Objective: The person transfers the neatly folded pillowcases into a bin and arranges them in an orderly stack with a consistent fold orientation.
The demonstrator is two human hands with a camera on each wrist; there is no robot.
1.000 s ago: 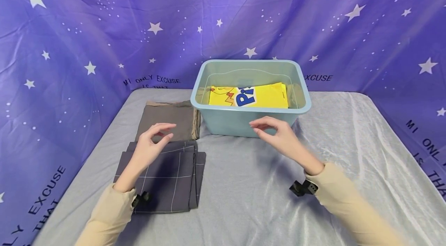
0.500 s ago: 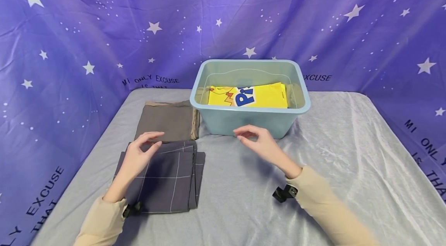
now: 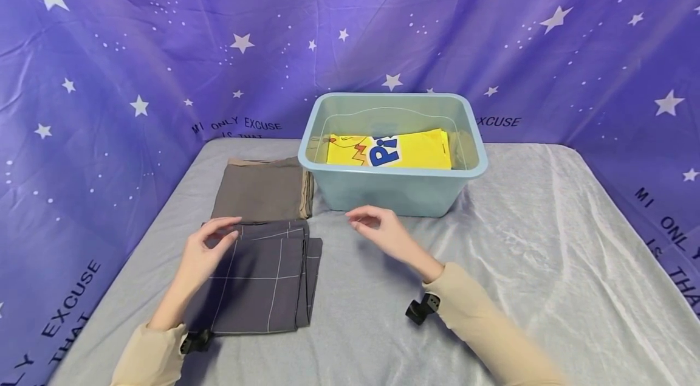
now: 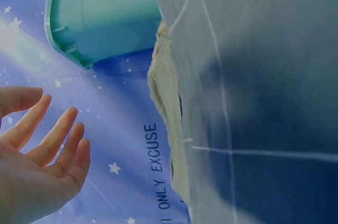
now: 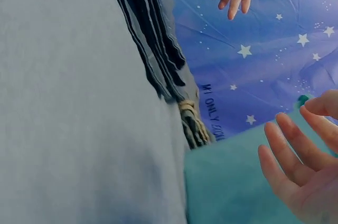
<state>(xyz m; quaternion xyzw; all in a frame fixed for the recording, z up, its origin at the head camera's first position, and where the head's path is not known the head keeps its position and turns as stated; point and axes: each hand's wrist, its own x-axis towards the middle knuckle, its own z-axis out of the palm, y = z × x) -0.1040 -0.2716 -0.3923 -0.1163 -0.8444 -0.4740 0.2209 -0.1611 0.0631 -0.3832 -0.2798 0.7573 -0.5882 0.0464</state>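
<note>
A folded dark grey cloth with thin white check lines lies at the front left of the table in the head view. My left hand hovers over its left side, fingers loosely bent and holding nothing. To the right of that cloth, in front of the tub, my right hand hangs above the table with a gap between thumb and fingers. Behind the checked cloth lies a folded brown-grey cloth with tan edges. Both hands also show with spread, bare fingers in the wrist views, the left hand and the right hand.
A light blue plastic tub stands at the back middle, right beside the brown-grey cloth. Inside it is a folded yellow cloth with blue lettering. A grey cover spreads over the table, and a purple star curtain hangs behind.
Both hands have moved left and toward the front, the right hand from before the tub's right half to its left side. The cloths and tub have stayed put.
</note>
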